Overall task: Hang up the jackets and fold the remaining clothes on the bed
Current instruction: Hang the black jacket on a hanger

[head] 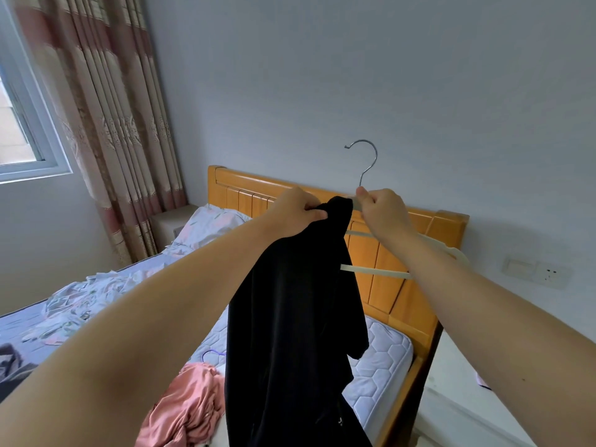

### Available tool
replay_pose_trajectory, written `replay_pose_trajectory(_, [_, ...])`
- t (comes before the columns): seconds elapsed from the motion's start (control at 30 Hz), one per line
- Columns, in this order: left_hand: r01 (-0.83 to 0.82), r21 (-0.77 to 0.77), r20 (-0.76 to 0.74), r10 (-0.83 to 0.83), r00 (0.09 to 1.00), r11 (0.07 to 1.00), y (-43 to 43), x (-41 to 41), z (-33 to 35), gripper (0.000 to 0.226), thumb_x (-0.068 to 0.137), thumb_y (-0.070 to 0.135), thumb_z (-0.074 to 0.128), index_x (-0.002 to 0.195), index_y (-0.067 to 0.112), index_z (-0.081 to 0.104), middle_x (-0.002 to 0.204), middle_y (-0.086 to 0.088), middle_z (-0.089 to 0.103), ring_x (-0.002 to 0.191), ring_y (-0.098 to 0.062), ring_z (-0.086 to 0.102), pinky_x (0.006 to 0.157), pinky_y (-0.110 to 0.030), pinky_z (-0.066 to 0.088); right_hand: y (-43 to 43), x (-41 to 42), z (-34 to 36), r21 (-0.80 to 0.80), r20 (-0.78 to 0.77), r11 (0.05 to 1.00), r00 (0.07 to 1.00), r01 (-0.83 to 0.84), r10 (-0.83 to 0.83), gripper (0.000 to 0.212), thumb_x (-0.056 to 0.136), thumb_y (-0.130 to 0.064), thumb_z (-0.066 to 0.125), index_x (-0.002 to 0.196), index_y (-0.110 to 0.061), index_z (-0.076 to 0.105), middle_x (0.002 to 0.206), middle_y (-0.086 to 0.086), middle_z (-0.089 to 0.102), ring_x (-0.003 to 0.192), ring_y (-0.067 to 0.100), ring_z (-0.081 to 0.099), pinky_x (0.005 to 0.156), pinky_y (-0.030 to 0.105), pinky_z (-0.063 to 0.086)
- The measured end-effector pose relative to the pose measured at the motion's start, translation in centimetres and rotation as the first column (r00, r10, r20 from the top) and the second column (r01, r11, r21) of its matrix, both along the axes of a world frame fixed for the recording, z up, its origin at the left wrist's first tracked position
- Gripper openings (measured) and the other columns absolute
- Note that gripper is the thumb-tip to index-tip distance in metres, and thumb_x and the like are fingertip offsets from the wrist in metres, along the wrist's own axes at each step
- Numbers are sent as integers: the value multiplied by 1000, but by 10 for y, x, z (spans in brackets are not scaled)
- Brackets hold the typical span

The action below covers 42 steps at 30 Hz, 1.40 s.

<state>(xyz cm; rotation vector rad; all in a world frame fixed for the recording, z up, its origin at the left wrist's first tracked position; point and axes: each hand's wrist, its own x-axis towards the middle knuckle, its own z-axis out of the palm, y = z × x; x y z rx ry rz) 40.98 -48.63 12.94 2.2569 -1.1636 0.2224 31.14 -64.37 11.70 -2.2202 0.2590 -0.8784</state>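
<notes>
Across the lower half of the frame: bed (380, 375), quilted mattress bare at lower right, wooden headboard (387, 253) behind centre.

At upper left: striped curtain (106, 124), floor-length, beside a window (19, 124).

At centre, hanging from mid-frame to the bottom edge: black jacket (290, 317), held up in the air above the bed and touching nothing below it.

At left, on the mattress: pale patterned heap (80, 298), unfolded.

At lower centre-left: pink garment (190, 404), crumpled, partly behind the jacket.

At centre right: hanger (374, 271), pale body with a metal hook uppermost. Its left arm is hidden behind the black cloth and its right arm is bare.

At centre: left hand (295, 214), pinching the jacket's top edge. Just beside it but not touching, the right hand (382, 211) is clenched round the hanger's neck below the hook.

Step in hand, as judged: dressing the hanger with the first jacket. No folding looks to be done yet.

Next move, as judged: draw the collar across the bare right arm and settle both shoulders evenly, or the jacket may slide off. Then carry it to a rail, of which none is in view.
</notes>
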Motion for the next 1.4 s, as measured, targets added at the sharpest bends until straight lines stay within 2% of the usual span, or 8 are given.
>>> replay_pose_trajectory(0.23, [-41,205,40,34,999,978,3,-4,-24,27,102,27,41,113,9,58,103,-7,64,94,-21,58,88,-36,47,-5,8,-9,-111,-63,994,998,-20,13,41,102,-29,36,71,-11,56,67,5,53,61,14,47,58,26,34])
replay_pose_trajectory(0.43, [-274,-90,-75,268,961,958,6,14,-22,26,98,27,47,109,6,58,103,-13,65,98,-30,60,89,-41,48,-17,6,-54,-263,223,945,965,193,-135,16,92,-10,51,104,-6,60,104,4,52,95,12,45,83,22,37])
replay_pose_trajectory(0.53, [-263,-181,-72,254,965,948,5,12,-7,27,98,25,47,111,4,59,104,-12,65,97,-29,60,89,-40,49,-21,7,-86,41,-174,996,983,73,-65,23,93,-10,51,116,-8,57,92,-2,50,78,11,49,61,20,36])
replay_pose_trajectory(0.7, [-222,-298,-70,211,975,928,-4,3,15,26,98,22,46,105,1,59,94,-10,62,87,-24,57,81,-34,45,-14,12,-118,517,-500,849,845,113,191,68,90,6,51,148,-5,18,134,21,41,121,32,44,92,32,38])
replay_pose_trajectory(1.0, [-144,-394,-140,95,986,908,-13,-16,33,20,99,20,45,97,7,60,101,-20,64,87,-27,60,81,-36,49,-20,22,-150,812,-376,551,894,192,243,59,83,10,48,140,-4,39,146,20,36,132,37,38,98,41,39])
replay_pose_trajectory(1.2, [-150,-441,-219,56,974,885,-15,-17,28,17,100,21,44,96,12,57,95,-10,61,74,-9,54,72,-21,44,-11,26,-159,935,-221,355,768,-9,601,74,78,22,41,134,-27,44,116,13,54,95,28,55,75,35,47])
replay_pose_trajectory(1.3, [-188,-437,-239,88,967,880,-10,-11,25,21,100,21,45,97,6,60,97,-16,63,75,-12,54,70,-22,43,-9,27,-152,901,-313,433,648,-28,694,51,84,18,48,123,-14,56,93,9,66,84,25,63,81,37,51])
replay_pose_trajectory(1.4, [-242,-423,-285,125,950,873,2,-1,18,24,99,22,47,97,2,61,95,-21,62,80,-19,54,68,-24,41,-14,29,-143,619,-596,785,636,-24,489,24,85,5,62,105,-6,63,89,7,64,84,22,60,81,37,53])
